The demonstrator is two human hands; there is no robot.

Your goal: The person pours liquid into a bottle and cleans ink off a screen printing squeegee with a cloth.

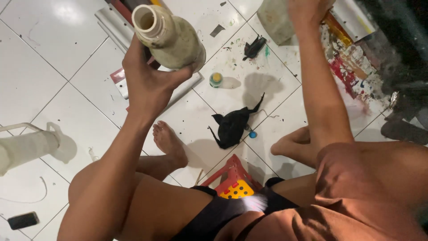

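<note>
Head view: my left hand [149, 85] has its fingers wrapped round a grubby open-necked bottle [171, 38], raised at eleven o'clock over the tiled floor [35, 67]; my right hand [307, 11] is up at one o'clock against a pale container [274, 20], grip unclear; best keep the bottle's mouth upright and steady, I'd say.

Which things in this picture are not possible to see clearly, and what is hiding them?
Head view:
- Right hand: fingers cut off by the top edge; its grip cannot be judged.
- Grey container: top cut off, partly behind that hand.
- Bottle in the left hand: contents hidden by its smeared wall.
- White object: cut off by the left edge.
</note>
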